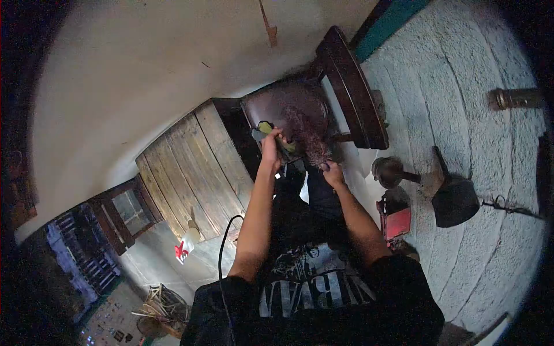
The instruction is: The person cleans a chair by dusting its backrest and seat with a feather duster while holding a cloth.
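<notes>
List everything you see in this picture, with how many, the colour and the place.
Seat: one, dark maroon, upper centre
Fuzzy bundle: one, reddish brown, over the seat, at the right hand
Green-and-grey item: one, at the left hand
Plank surface: one, brown, left of the seat
Dark wooden piece: one, dark brown, right of the seat
Spray bottle: one, white and red, below the planks
Sticks: several, pale, lower left
Scoop-like item: one, black, right
Boxy item: one, red, right of the right forearm
Cable: one, black, beside the left arm
Rough wall: one, pale grey, right
Shirt: one, black with pale print, bottom
Left hand, right hand: two, bare, centre
</notes>
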{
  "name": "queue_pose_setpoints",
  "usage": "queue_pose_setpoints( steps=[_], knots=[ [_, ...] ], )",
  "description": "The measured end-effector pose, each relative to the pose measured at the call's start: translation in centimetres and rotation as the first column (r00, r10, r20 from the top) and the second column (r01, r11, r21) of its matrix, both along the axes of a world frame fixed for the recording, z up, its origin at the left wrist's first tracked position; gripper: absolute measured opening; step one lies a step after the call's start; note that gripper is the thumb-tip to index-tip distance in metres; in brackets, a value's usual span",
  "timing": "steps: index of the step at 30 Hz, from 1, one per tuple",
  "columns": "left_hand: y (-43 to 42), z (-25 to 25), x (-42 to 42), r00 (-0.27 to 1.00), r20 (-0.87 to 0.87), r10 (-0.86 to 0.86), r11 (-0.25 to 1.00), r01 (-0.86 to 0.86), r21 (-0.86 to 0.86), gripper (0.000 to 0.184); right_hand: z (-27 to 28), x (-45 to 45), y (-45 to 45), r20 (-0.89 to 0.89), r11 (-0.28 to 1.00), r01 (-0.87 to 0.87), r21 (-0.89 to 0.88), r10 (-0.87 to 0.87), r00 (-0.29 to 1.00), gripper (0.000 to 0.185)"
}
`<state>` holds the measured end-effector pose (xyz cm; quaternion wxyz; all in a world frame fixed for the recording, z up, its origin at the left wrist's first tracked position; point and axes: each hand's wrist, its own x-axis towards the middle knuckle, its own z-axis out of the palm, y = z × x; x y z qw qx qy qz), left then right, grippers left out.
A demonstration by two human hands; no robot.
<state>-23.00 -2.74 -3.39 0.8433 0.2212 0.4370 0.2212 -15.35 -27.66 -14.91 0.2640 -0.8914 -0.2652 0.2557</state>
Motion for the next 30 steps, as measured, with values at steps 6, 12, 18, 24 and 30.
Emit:
queue_pose_setpoints(
  steps=[6, 12, 18, 24, 30],
  knots=[
    [1.9, -1.2, 0.9, 0.995, -0.093, 0.039, 0.999, -0.039, 0.005, 0.005, -1.5, 0.8, 3.8, -0.060, 0.976, 0.186, -0.109, -0.194, 0.979, 0.034],
    [3.1, -0.8, 2.6, 0.985, -0.123, 0.120, 0.993, -0.119, 0.011, 0.007, -0.7, 3.3, 6.1, -0.065, 0.984, 0.045, -0.171, -0.057, 0.996, 0.031],
    [4.2, -2.6, 2.7, 0.976, -0.129, 0.173, 0.985, -0.168, 0.051, 0.007, -1.3, 4.6, 9.7, -0.182, 0.954, -0.244, -0.173, 0.213, 0.960, 0.036],
    [5.0, -2.0, 2.0, 0.957, -0.132, 0.260, 0.966, -0.256, 0.046, 0.008, -0.9, 2.9, 13.1, -0.111, 0.974, -0.034, -0.224, 0.009, 0.994, 0.032],
    [5.9, -2.6, 1.3, 0.953, -0.140, 0.270, 0.960, -0.278, -0.040, 0.011, -0.6, 6.1, 12.4, -0.058, 0.961, -0.246, -0.122, 0.241, 0.969, 0.031]
  ],
)
